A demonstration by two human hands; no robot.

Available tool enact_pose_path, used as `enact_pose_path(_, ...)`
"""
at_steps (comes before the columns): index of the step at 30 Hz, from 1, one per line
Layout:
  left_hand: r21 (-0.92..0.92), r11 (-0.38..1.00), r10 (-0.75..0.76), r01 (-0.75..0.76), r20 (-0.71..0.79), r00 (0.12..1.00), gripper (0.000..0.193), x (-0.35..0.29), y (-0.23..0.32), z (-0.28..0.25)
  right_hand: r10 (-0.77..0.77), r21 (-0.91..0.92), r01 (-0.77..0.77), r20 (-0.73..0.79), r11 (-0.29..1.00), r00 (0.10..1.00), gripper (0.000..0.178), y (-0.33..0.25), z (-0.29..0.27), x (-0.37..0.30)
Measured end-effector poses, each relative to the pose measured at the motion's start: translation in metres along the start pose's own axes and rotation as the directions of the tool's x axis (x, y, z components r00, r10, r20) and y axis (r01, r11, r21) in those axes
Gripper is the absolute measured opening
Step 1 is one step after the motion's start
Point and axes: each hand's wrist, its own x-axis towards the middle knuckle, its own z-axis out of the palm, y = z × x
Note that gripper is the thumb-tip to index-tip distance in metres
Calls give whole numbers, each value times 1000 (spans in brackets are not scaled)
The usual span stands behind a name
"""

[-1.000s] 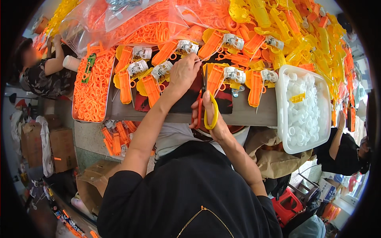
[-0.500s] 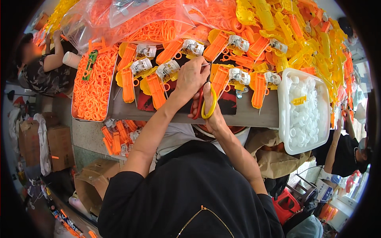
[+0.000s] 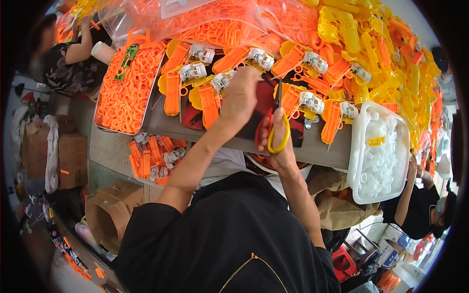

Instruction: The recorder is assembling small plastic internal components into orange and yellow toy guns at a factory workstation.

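My right hand (image 3: 282, 146) grips a pair of scissors (image 3: 287, 128) with one red and one yellow handle loop, its dark blades pointing away from me. To its left, my left hand (image 3: 240, 97) hangs over a dark red and black mat (image 3: 266, 108). Motion smears its fingers, so I cannot see whether they hold anything. Around both hands lie several orange and yellow plastic assemblies (image 3: 210, 105) with white mechanisms, in two rough rows. One of them (image 3: 292, 100) sits just right of the scissor blades.
At left a metal tray (image 3: 138, 128) holds orange rings and a green piece (image 3: 127, 62). A white tub (image 3: 355, 168) of white caps stands at right. Orange parts in clear plastic (image 3: 215, 36) and yellow parts (image 3: 376, 49) pile up behind. Other people sit at both sides.
My hands have parted: the left has pulled away from the scissors, whose blades now stand free. The whole view has shifted and tilted slightly.
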Motion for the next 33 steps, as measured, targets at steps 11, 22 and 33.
enact_pose_path(11, 539, 841, -4, -50, 100, 995, 41, -59, -10, -68, -56, -260, 47, -27, 964, 998, 67, 13, -32, -11)
enact_pose_path(22, 521, 847, -168, 105, 75, 983, 14, -7, -52, -73, -36, -273, 43, 31, 961, 999, 67, 2, -21, -34)
enact_pose_path(33, 525, 850, -179, 37, 223, 958, 12, -6, -55, -82, 264, -145, -228, 334, 963, 905, 80, 46, 71, -6)
